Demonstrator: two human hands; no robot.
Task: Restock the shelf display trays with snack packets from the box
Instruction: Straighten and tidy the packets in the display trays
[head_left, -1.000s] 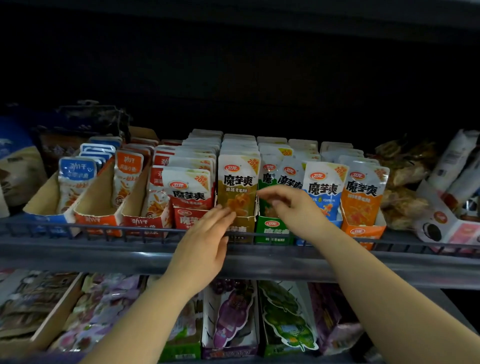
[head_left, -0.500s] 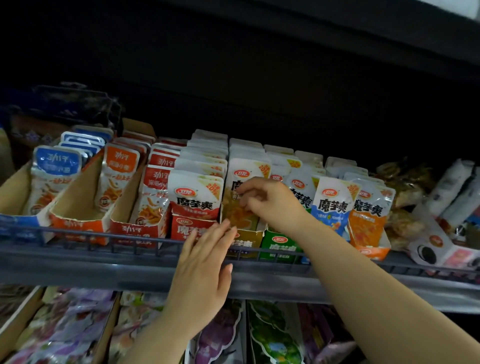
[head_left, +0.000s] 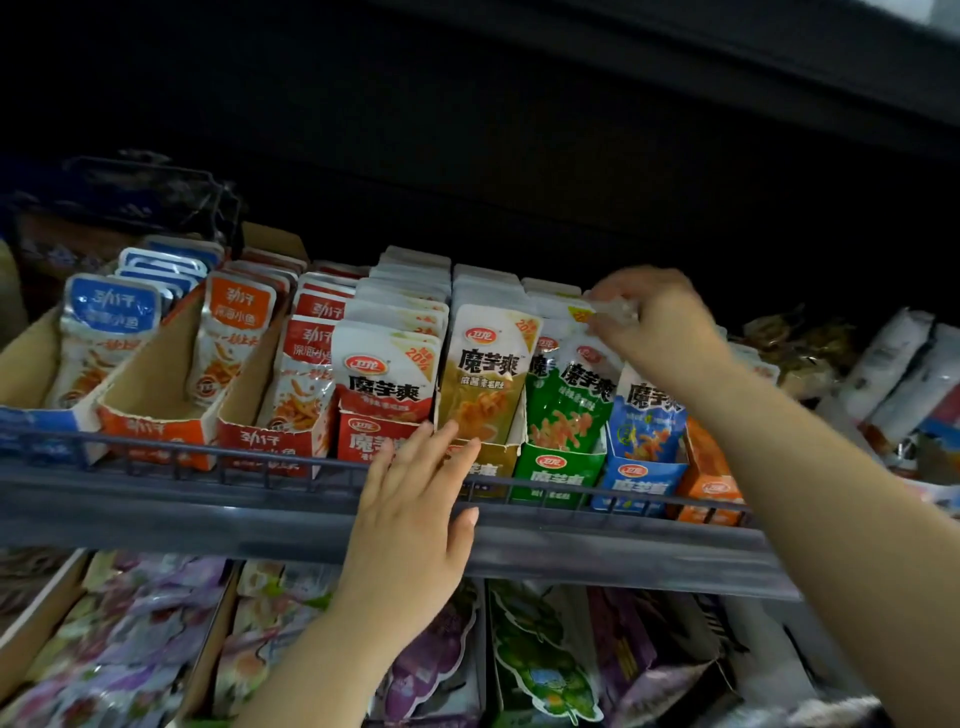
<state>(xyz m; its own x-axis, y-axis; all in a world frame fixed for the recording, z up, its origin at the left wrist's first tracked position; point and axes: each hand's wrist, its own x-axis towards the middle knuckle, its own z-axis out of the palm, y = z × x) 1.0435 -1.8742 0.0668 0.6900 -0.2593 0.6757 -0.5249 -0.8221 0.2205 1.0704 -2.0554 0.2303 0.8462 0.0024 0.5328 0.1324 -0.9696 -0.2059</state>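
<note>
Though blurry, packet (head_left: 618, 312) between right fingers (head_left: 605, 328).

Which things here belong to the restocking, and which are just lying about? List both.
Job: right hand pinching a packet top; left hand open at the yellow tray; green tray; blue tray.
Lying about: lower-shelf purple packets; white packs far right; brown bags beside them.

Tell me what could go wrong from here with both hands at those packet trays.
1. The right hand pinches a packet only by its top, in blur; it could slip and drop behind the green tray.
2. The right forearm crosses the orange tray and may drag its packets over the rail.
3. The left hand lies flat at the yellow tray, gripping nothing; it would hardly stop packets tipping forward.
</note>
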